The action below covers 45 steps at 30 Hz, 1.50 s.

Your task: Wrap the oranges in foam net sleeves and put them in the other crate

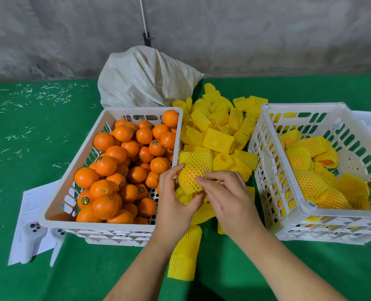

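A white crate on the left holds several bare oranges. Between the crates lies a heap of yellow foam net sleeves. My left hand and my right hand together hold one orange in a yellow sleeve just above that heap, the orange skin showing through the mesh. My left hand cups it from below and the left. My right fingers pinch the sleeve's right side. The white crate on the right holds several sleeved oranges.
A white woven sack sits behind the crates against a grey wall. A loose sleeve lies near the front of the green table. Paper sheets and two white controllers lie at the left crate's front corner.
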{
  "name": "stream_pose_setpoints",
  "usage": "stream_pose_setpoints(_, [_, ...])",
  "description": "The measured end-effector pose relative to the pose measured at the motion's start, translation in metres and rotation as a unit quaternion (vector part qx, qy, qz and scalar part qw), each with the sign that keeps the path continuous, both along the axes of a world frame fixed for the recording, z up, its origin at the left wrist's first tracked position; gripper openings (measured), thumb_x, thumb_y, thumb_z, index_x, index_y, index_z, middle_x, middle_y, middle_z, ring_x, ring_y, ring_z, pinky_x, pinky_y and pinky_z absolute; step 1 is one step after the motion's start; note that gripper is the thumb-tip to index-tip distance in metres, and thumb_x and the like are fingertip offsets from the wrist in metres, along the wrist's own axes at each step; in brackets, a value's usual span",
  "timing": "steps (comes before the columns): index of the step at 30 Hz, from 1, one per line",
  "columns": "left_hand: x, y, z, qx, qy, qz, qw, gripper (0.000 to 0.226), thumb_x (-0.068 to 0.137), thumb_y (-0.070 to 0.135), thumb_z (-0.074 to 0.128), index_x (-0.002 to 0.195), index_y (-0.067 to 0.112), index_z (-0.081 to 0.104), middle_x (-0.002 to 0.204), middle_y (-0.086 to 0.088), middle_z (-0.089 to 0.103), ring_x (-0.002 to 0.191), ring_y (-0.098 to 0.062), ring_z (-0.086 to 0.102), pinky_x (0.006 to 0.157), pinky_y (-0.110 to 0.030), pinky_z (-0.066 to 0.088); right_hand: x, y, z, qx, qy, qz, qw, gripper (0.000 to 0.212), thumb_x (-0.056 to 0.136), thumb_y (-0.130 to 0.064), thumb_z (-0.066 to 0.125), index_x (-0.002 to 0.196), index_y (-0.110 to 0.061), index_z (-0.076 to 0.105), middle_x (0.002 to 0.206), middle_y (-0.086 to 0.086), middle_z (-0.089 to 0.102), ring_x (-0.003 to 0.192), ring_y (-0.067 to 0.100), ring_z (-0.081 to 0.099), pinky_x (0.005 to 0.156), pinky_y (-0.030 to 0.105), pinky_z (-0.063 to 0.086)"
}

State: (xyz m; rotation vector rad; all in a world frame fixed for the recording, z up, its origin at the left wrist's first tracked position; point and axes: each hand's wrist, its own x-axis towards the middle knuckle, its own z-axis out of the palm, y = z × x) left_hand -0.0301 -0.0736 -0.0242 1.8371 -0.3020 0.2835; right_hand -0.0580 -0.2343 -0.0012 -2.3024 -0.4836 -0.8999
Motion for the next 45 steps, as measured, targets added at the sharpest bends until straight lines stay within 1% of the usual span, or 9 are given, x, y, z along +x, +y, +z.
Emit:
stream_pose_setpoints(4, [0.002,0.001,-0.002,-0.038,0.036,-0.009,0.999,0.074,0.082,0.033,0.086,0.144,0.04,0.046,0.144,0.006,0.052,0.137,-0.026,0.053,0.114,-0.048,0.046,0.003,-0.005,0.009,-0.006,-0.022,0.02,1.0,0.029,0.107,-0.019,0.054,0.118,-0.001,0.074,0.105,0.013,0.067,0.094,0.029,0.065,0.079,0.036,0.055])
stream_pose_setpoints(9, [0.003,0.004,-0.001,-0.072,0.038,-0.013,0.997,0.084,0.076,-0.005,0.082,0.131,0.047,0.045,0.121,0.027,0.062,0.108,0.002,0.065,0.086,-0.013,0.052,-0.006,0.009,0.007,-0.033,-0.035,0.049,0.998,0.023,0.103,-0.013,0.058,0.114,-0.001,0.075,0.101,0.013,0.07,0.09,0.03,0.065,0.078,0.036,0.055])
stream_pose_setpoints(19, [0.004,0.003,-0.007,-0.098,0.083,-0.029,0.991,0.079,0.08,0.001,0.085,0.139,0.033,0.043,0.125,-0.002,0.063,0.111,-0.026,0.068,0.091,-0.045,0.06,0.004,0.0,-0.008,0.023,0.023,-0.018,0.999,0.019,0.092,-0.01,0.053,0.11,-0.013,0.059,0.11,0.006,0.056,0.1,0.025,0.06,0.087,0.025,0.05])
stream_pose_setpoints(25, [0.008,0.003,-0.009,-0.105,0.08,-0.003,0.991,0.082,0.079,-0.008,0.082,0.139,0.033,0.044,0.118,0.006,0.068,0.103,-0.017,0.07,0.081,-0.028,0.059,-0.001,0.002,-0.02,-0.003,-0.05,0.011,0.999,0.01,0.104,-0.014,0.049,0.106,-0.013,0.059,0.107,0.004,0.055,0.094,0.023,0.061,0.083,0.028,0.054])
stream_pose_setpoints(30, [0.008,0.004,-0.008,-0.097,0.073,-0.007,0.993,0.085,0.078,0.001,0.087,0.139,0.038,0.041,0.123,0.012,0.066,0.109,-0.016,0.07,0.083,-0.027,0.059,-0.007,0.005,-0.015,0.055,0.051,0.003,0.997,0.01,0.09,-0.017,0.06,0.098,-0.013,0.064,0.104,0.001,0.055,0.097,0.022,0.058,0.079,0.035,0.052])
stream_pose_setpoints(33, [0.006,0.004,-0.005,-0.095,0.074,-0.013,0.993,0.085,0.076,0.015,0.088,0.141,0.04,0.04,0.125,0.019,0.064,0.112,-0.011,0.069,0.082,-0.022,0.058,-0.009,0.008,-0.002,0.251,0.124,-0.034,0.959,0.021,0.088,-0.033,0.062,0.102,-0.018,0.058,0.107,-0.005,0.05,0.101,0.019,0.055,0.081,0.037,0.049])
stream_pose_setpoints(36, [0.005,0.005,-0.004,-0.083,0.081,-0.029,0.993,0.086,0.081,0.008,0.088,0.146,0.04,0.042,0.134,0.025,0.06,0.123,-0.007,0.064,0.092,-0.02,0.056,-0.004,0.021,0.009,0.353,0.335,-0.003,0.873,0.074,0.078,-0.063,0.068,0.139,-0.038,0.035,0.139,-0.009,0.042,0.123,0.009,0.051,0.09,0.026,0.052])
stream_pose_setpoints(41, [0.002,0.007,0.005,-0.01,0.096,-0.069,0.993,0.085,0.098,0.022,0.077,0.144,0.075,0.029,0.157,0.031,0.04,0.145,0.001,0.044,0.115,-0.028,0.047,0.003,0.031,0.011,0.384,0.448,0.053,0.806,0.107,0.082,-0.039,0.084,0.159,-0.044,0.009,0.158,-0.012,0.033,0.138,0.015,0.044,0.102,0.032,0.052])
stream_pose_setpoints(45, [0.001,0.005,0.007,0.009,0.112,-0.071,0.991,0.087,0.098,0.023,0.077,0.157,0.059,0.025,0.165,0.018,0.038,0.149,-0.004,0.041,0.119,-0.045,0.046,0.006,0.025,0.006,0.405,0.437,0.042,0.802,0.103,0.08,-0.035,0.085,0.155,-0.05,0.016,0.151,-0.012,0.039,0.133,0.014,0.049,0.098,0.033,0.055])
